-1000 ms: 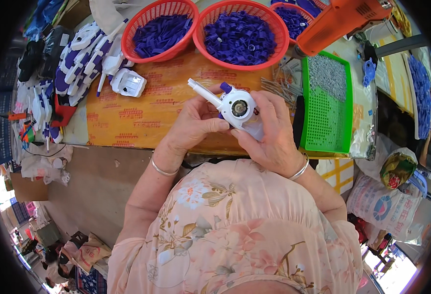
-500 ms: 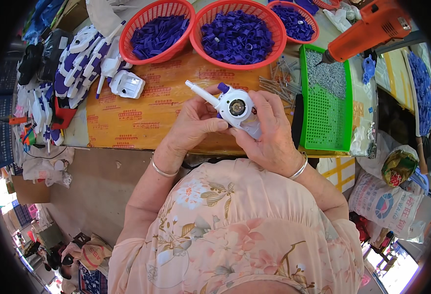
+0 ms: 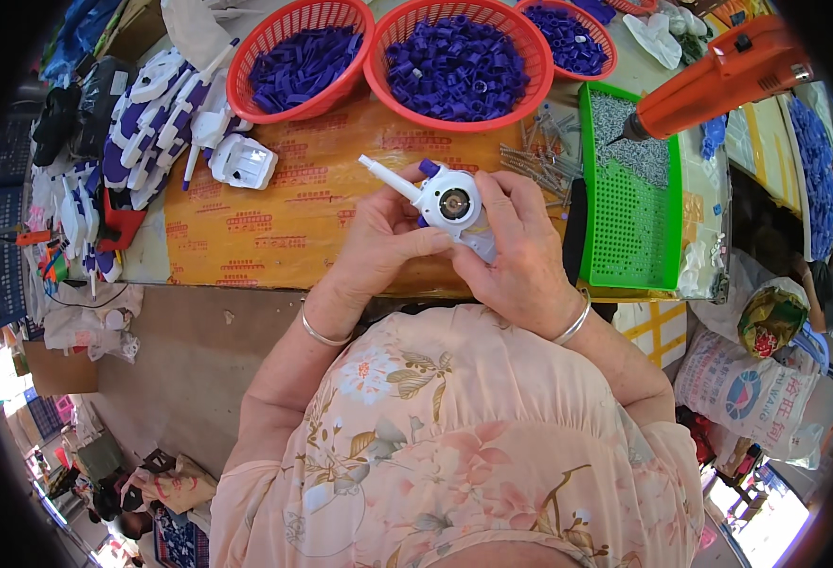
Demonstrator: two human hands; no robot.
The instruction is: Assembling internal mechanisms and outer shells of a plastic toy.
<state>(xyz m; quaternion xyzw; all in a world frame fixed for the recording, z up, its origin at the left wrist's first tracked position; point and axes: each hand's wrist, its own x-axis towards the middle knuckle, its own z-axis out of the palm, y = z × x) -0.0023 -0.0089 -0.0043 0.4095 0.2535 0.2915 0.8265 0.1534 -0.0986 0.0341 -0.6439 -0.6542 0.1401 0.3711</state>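
Above the front of the work table I hold a white plastic toy housing (image 3: 454,181) in both hands. It has a thin white tube pointing up and left, a purple piece near the tube, and a round opening with a dark ring and metallic centre. My left hand (image 3: 376,244) is closed on its left side, thumb along the near edge. My right hand (image 3: 522,257) grips the right side, fingers over the top and thumb underneath. Part of the housing is hidden by my fingers. A white open shell (image 3: 244,162) lies on the table to the left.
Red baskets of purple parts (image 3: 307,68) (image 3: 456,71) stand at the back. Loose screws (image 3: 541,156) lie beside a green tray (image 3: 632,222) holding more screws. An orange power screwdriver (image 3: 715,80) hangs over that tray. White-and-purple assemblies (image 3: 151,123) are piled at left.
The housing has shifted slightly in my hands, and my left thumb has moved a little to the right along its near edge. The power screwdriver sits slightly lower in view.
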